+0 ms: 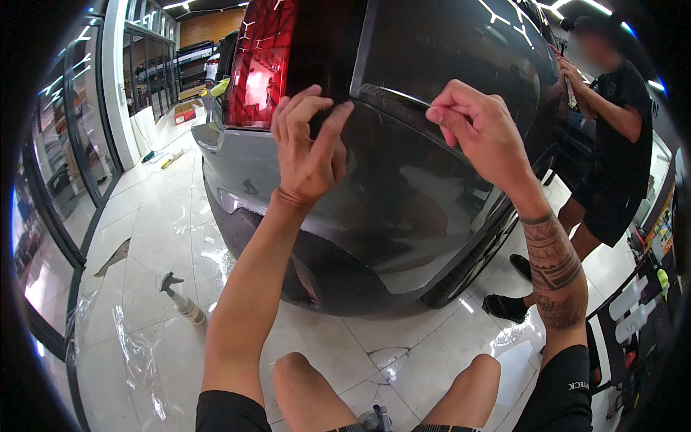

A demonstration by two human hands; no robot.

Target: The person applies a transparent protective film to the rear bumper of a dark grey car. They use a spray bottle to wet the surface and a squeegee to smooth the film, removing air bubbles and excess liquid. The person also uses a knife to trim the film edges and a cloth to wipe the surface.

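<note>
We note the right hand (484, 131) pinching clear film (396, 94), the left hand (308, 155) spread, fingers bent, near the tail light (258, 72); uneven pulling might crease it

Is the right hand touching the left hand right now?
Apart. The head view shows dark car bodywork plainly visible in the gap between the right hand and the left hand.
</note>
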